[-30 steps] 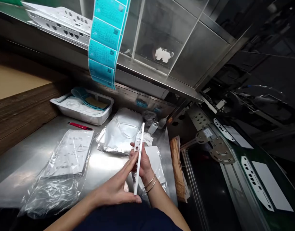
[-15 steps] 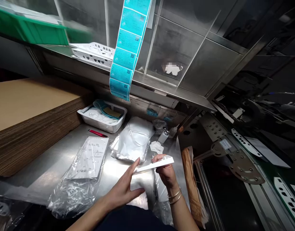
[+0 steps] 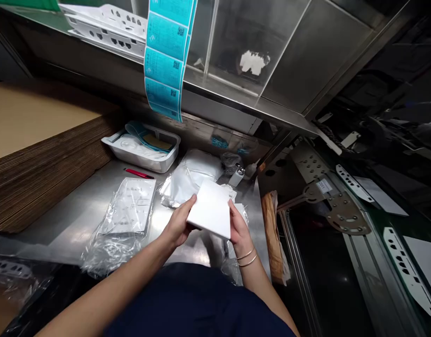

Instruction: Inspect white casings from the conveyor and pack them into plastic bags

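Between my hands is a flat white rectangular panel [image 3: 211, 209], its plain face turned up toward me. My left hand [image 3: 180, 222] grips its left edge, thumb on top and fingers underneath. On the opposite edge, my right hand [image 3: 240, 227] is closed on the panel, with two thin bangles at the wrist. Behind the panel lies a stack of clear plastic bags [image 3: 197, 171], partly covered by it. To the left, a white panel with small holes [image 3: 133, 206] rests in a clear bag on the metal table [image 3: 78, 206].
A white tray [image 3: 141, 159] and a red cutter [image 3: 139, 173] sit at the back left, beside stacked cardboard [image 3: 57, 154]. A strip of blue labels [image 3: 165, 65] hangs from above. A small bottle [image 3: 237, 176] stands behind. Punched white strips [image 3: 408, 267] lie on the right.
The white panel has turned from nearly edge-on to show its broad face. My left hand, open beside it before, now grips its left edge. The camera view has shifted downward.
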The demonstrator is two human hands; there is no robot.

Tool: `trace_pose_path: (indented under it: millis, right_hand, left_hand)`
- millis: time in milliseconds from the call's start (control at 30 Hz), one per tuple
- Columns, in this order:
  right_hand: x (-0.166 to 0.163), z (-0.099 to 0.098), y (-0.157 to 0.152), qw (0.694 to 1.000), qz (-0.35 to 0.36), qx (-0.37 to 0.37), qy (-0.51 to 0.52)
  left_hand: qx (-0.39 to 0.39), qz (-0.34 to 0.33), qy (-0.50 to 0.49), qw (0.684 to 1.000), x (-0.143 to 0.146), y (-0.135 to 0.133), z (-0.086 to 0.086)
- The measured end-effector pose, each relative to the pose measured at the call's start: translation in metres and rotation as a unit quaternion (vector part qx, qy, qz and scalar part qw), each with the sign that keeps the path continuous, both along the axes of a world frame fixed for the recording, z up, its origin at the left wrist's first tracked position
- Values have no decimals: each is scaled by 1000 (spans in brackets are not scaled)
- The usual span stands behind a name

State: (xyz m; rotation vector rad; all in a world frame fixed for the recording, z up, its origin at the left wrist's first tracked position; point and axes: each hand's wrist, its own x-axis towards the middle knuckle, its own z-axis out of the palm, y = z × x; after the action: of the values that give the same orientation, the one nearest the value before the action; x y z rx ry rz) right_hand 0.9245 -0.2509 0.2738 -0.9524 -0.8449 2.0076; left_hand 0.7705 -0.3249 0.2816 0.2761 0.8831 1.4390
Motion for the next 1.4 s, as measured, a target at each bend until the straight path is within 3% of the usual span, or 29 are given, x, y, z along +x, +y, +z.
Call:
trace_pose_path:
  millis: [133,233,333,433,600,733,933,1167,1267,1400]
  right_hand:
    - [5,0,0,992,-70,-82,58]
    - [5,3,-1,982,-124,-124,73]
    - [4,5,-2,981,-148,-105,66]
    - [3,5,-4,987,-136,-58,60]
    - [-2,16,-21,982,-141,124,19]
    - [-11,23,-38,975,-98,197,-40]
    - [-18,21,-47,965,-57,242,-78]
    - [-19,18,-47,960,-33,268,-77]
    - [-18,18,-46,960,-27,269,-80]
    - [-20,13,-50,960,-17,264,-89]
  left_hand:
    - [-84,-12,-166,983,3,9,11]
    - [-82,-14,-200,976,8,8,16]
    - [-68,-11,-202,977,11,8,12]
    - [-62,-33,-137,988,6,12,-10]
    - [-50,-44,68,995,-15,18,-65]
    - [-32,-47,125,991,-27,14,-84]
    - [5,-29,233,972,-30,8,-80]
    - [40,-4,273,961,-18,8,-74]
    - [73,-12,289,954,-13,7,-68]
    - [158,-71,267,948,-7,3,-58]
